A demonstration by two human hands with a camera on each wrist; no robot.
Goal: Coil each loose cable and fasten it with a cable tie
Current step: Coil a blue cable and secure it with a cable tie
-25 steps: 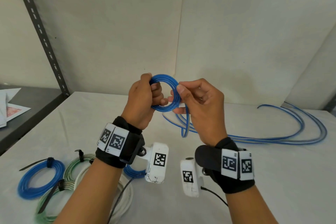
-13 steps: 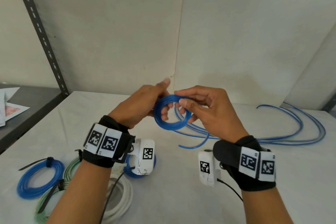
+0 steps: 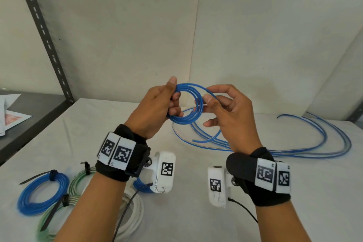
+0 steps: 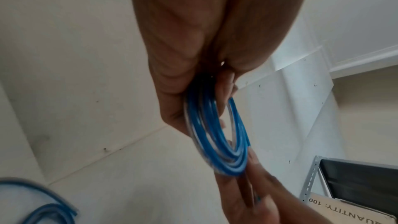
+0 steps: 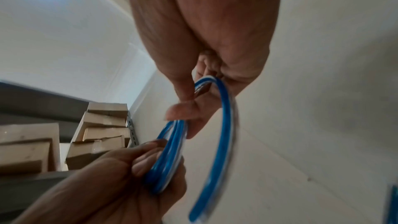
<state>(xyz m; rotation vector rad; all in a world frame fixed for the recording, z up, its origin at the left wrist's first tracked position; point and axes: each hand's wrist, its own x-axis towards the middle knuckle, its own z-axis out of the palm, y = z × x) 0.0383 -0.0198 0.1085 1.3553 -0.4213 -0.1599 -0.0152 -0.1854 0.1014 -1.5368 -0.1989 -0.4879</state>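
Both hands have lifted since half a second ago, and the blue coil (image 3: 186,104) now stands more upright between them, held above the white surface (image 3: 196,212). Her left hand (image 3: 155,112) keeps a closed grip on the coil's left side, thumb up over the top and fingers curled through the ring. Her right hand (image 3: 229,116) pinches the coil's right side between thumb and forefinger, the other fingers loose. From there the loose blue cable (image 3: 294,153) trails down onto the surface and sweeps away to the right. Tied coils lie near left: a blue one (image 3: 42,192), a green one (image 3: 78,182) and a white one (image 3: 135,212).
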